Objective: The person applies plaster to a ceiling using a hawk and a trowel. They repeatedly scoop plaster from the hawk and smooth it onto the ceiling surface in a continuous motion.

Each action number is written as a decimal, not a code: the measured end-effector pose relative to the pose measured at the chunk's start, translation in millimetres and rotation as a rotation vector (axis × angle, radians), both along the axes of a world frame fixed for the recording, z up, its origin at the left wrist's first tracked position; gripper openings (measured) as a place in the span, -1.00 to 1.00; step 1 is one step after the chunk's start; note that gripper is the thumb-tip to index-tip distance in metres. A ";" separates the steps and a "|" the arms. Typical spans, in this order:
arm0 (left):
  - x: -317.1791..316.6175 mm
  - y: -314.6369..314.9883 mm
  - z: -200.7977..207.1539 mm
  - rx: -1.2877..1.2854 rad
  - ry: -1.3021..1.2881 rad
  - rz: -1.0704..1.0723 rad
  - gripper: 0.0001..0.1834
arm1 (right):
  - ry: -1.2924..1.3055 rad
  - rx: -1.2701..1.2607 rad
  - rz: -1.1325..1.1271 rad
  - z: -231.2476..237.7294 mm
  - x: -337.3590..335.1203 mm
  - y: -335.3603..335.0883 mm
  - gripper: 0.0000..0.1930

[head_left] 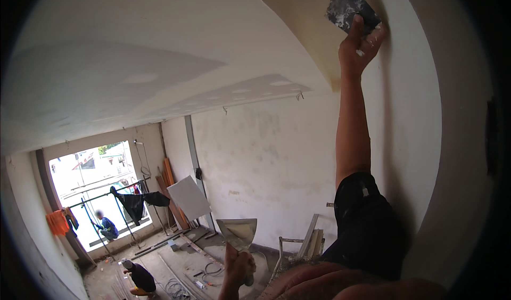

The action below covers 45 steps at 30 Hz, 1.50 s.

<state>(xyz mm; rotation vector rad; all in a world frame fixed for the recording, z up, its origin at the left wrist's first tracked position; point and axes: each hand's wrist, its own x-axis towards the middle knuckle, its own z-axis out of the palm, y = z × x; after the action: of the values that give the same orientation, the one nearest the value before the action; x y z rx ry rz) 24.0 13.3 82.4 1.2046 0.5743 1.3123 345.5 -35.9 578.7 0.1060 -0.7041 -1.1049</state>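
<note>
My right arm is stretched high along the wall at the upper right. My right hand (363, 47) is closed on a dark, square putty blade (348, 7) smeared with white, its thumb flat on the face. The blade is up by the wall and the beige recess of the ceiling (298, 20); whether its edge touches is unclear. White smears mark the fingers. Lower down, my left hand (239, 265) grips a wide putty knife (238, 231) by its handle, blade upward. A pale layer, seemingly putty, covers part of that blade.
Far below, one person (139, 277) crouches on the floor and another (108, 226) is at the bright window opening. Clothes (133, 201) hang on a rail there. A white board (190, 198) leans beside planks. Cables (175, 288) and metal lengths lie about; a metal frame (282, 247) stands near me.
</note>
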 end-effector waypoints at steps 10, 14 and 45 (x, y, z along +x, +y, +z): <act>-22.9 -41.2 56.6 0.055 -0.050 -0.234 -0.20 | -1.207 -2.052 0.664 -216.8 -106.2 40.4 -0.39; -24.7 -52.3 67.9 0.076 -0.043 -0.232 -0.17 | -1.361 -2.177 0.682 -242.0 -120.0 62.7 -0.41; -35.5 -60.0 51.7 0.055 -0.193 -0.181 -0.14 | -0.537 -0.267 -0.230 122.8 -56.0 -45.1 -0.53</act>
<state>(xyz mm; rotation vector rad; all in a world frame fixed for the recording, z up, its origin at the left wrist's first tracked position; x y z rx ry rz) -11.5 -46.7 134.2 1.1319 0.2854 1.2786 289.5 -81.0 701.5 0.0955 -1.3657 -1.2008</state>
